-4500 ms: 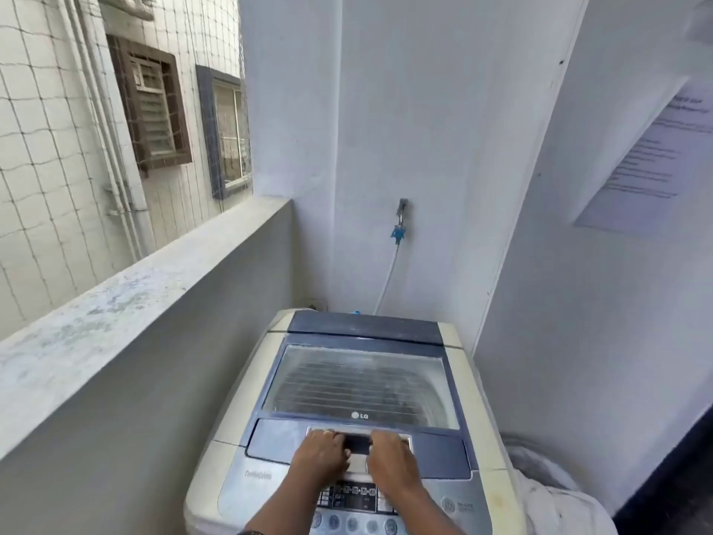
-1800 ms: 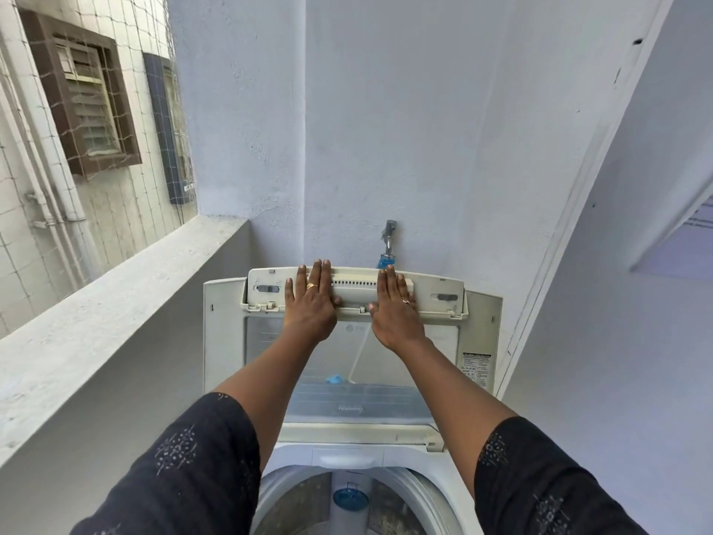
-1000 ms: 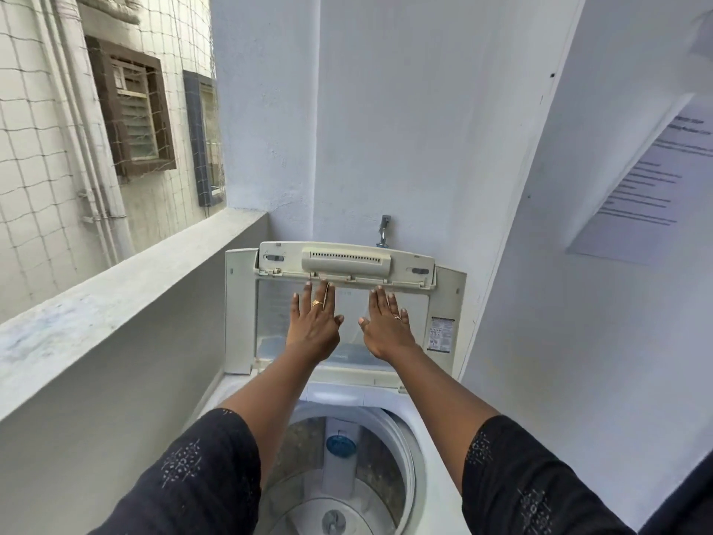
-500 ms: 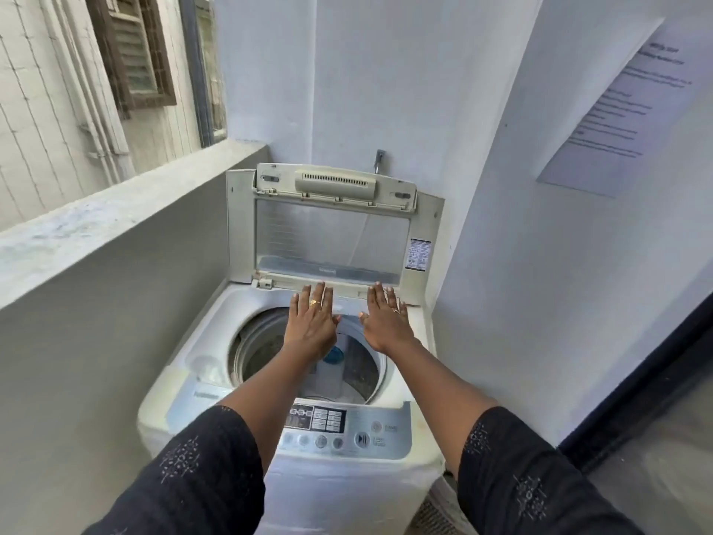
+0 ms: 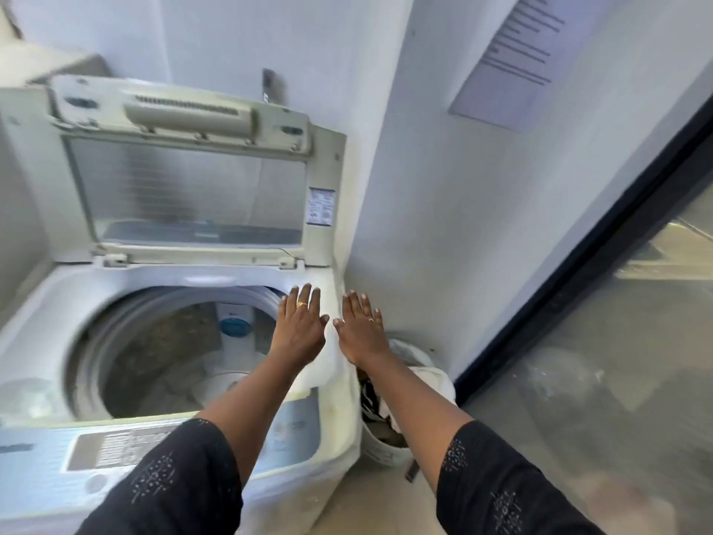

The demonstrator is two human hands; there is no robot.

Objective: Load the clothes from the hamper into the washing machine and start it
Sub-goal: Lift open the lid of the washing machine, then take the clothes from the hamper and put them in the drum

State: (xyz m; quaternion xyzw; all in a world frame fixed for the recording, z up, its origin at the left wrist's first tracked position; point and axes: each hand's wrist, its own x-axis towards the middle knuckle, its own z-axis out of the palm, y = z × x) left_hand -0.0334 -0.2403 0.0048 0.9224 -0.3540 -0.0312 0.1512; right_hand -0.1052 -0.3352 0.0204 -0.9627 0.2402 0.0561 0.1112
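Observation:
A white top-loading washing machine (image 5: 332,380) fills the left half of the view. Its lid (image 5: 185,187) stands folded upright against the back wall, and the drum (image 5: 162,353) below looks bare of clothes. My left hand (image 5: 299,328) hovers flat, fingers spread, over the drum's right rim. My right hand (image 5: 360,330) is stretched out flat beside the machine's right edge, holding nothing. Below it, a white hamper (image 5: 389,446) with white and dark clothes (image 5: 424,384) stands on the floor between the machine and the wall.
The control panel (image 5: 115,449) runs along the machine's front edge. A white wall with a printed paper notice (image 5: 528,56) rises on the right. A dark-framed glass door (image 5: 602,264) slants down to the grey floor (image 5: 578,399). A tap (image 5: 269,81) sits behind the lid.
The lid went from shut to folded upright, and both hands left it. The view and my hands have swung right and down, bringing the hamper into sight.

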